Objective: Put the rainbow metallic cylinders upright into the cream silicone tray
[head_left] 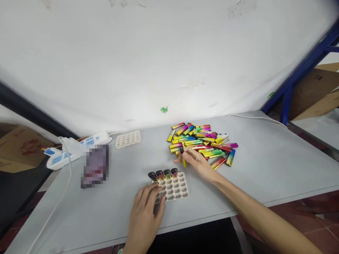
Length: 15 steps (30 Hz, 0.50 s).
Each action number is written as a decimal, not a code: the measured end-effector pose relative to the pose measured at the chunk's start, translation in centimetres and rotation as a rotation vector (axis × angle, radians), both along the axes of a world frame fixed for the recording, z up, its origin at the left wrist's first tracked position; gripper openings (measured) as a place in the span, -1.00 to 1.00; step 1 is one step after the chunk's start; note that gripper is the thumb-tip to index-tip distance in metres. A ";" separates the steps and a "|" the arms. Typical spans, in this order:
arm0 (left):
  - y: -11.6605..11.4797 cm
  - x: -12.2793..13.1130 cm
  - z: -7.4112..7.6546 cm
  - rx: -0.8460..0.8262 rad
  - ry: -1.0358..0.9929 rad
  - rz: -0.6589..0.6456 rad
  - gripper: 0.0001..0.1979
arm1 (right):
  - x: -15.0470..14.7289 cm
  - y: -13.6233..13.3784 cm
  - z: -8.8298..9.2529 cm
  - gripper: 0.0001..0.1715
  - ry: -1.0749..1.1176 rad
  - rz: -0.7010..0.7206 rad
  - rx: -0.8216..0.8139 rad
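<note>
My right hand (197,161) pinches a lighter (184,161) with a black top and yellow body, held upright at the front of the lighter pile (193,141). The pile is shiny and multicoloured, with lighters lying across one another. Nearer me lies a white tray (177,186) with rows of oval holes. Several black-topped lighters (167,173) stand side by side in its back row, while a hole at that row's right end is unfilled. My left hand (146,208) grips the tray's left side with bent fingers, covering part of it. A dark patch beneath the thumb is unclear.
A second white holed tray (128,139) lies near the wall. To its left are a white power strip (79,148) with a cable (69,176) and a blurred purplish item (95,165). A blue metal frame (287,95) and cardboard boxes (315,91) stand at right.
</note>
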<state>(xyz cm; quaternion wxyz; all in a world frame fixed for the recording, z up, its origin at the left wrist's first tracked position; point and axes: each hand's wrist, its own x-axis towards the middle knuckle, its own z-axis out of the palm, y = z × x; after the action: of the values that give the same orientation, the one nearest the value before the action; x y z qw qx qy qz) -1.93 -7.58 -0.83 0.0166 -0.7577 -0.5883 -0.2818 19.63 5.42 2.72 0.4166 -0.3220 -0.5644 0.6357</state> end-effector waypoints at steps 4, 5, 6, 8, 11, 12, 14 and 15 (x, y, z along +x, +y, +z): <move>0.0 0.0 0.0 -0.006 -0.005 0.004 -0.81 | 0.4 -0.1 0.1 -0.66 -0.096 0.040 0.074; 0.0 0.0 0.0 -0.010 -0.008 0.004 -0.81 | 0.4 -0.1 0.1 -0.66 -0.121 0.037 0.087; 0.0 0.0 0.0 -0.014 -0.010 0.004 -0.81 | 0.4 -0.1 -0.1 -0.66 -0.148 0.031 0.100; 0.0 0.0 0.1 -0.017 -0.013 0.002 -0.80 | 0.3 0.0 -0.2 -0.65 -0.192 0.019 0.126; 0.0 0.0 0.1 -0.010 -0.013 0.007 -0.81 | 0.2 -0.1 -0.2 -0.66 -0.254 0.020 0.179; 0.0 0.1 0.1 -0.007 -0.013 0.008 -0.81 | 0.2 -0.1 -0.1 -0.67 -0.277 0.020 0.199; 0.0 0.1 0.2 -0.006 -0.012 0.010 -0.81 | 0.3 -0.2 0.1 -0.68 -0.314 0.023 0.234; 0.0 0.1 0.2 -0.005 -0.014 0.008 -0.81 | 0.3 -0.2 0.2 -0.69 -0.328 0.027 0.246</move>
<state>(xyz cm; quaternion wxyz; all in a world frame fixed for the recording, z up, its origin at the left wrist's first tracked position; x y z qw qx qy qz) -1.86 -7.59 -0.65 0.0118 -0.7533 -0.5923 -0.2855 19.96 5.25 2.95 0.3467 -0.3606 -0.7022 0.5066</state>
